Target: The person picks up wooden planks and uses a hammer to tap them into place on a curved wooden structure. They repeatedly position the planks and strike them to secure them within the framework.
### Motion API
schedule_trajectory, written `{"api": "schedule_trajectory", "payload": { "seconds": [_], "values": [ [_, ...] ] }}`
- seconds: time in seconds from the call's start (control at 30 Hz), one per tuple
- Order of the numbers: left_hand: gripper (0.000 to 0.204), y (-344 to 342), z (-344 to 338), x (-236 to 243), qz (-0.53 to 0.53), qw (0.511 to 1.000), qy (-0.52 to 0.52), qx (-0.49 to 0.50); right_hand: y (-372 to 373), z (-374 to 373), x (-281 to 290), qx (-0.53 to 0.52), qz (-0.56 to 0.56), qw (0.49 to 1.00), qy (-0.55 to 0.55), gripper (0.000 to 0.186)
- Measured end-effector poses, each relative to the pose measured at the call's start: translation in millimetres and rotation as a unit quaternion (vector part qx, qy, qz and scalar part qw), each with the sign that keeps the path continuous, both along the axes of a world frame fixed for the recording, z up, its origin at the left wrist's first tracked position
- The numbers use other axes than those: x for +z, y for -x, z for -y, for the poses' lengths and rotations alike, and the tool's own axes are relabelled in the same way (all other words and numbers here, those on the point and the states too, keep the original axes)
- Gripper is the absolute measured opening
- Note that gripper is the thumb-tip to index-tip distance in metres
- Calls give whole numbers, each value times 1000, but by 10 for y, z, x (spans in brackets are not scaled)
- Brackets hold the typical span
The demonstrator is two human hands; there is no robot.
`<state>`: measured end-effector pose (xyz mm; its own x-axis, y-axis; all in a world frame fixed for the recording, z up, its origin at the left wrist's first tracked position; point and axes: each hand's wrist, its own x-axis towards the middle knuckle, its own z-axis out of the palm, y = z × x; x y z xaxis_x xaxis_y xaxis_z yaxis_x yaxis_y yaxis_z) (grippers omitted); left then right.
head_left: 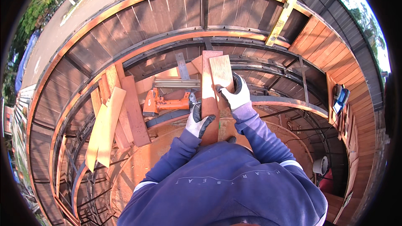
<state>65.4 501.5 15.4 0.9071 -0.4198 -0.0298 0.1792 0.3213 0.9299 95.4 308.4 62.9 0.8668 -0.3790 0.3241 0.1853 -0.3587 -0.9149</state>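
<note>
My left hand (198, 121), in a white and black work glove, grips the lower part of a long reddish-brown wooden board (209, 88) that stands nearly upright in front of me. My right hand (236, 93), gloved the same way, holds a shorter, paler wooden piece (221, 73) against the board's right side near its top. Both blue-sleeved arms come up from the lower edge.
An orange power tool (161, 103) lies just left of the board. Several loose planks (109, 121) lean at the left on a curved frame of black metal bars (268, 100). Curved wooden slat walls (176, 8) ring the space. A yellow level (286, 10) slants upper right; a blue tool (341, 99) sits far right.
</note>
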Motion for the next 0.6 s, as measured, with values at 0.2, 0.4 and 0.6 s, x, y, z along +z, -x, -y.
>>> {"api": "schedule_trajectory", "payload": {
  "seconds": [0.2, 0.4, 0.6],
  "values": [
    [50, 75, 912, -48, 121, 983, -90, -100, 289, 761, 5, -151, -67, 986, -6, 50],
    [54, 454, 1975, -167, 123, 975, -121, -138, 709, 1581, -87, -185, -60, 974, -121, 64],
    [60, 794, 2820, -155, 165, 950, -213, -155, 1159, 2319, 67, -218, -81, 972, -12, 108]
  ]
}}
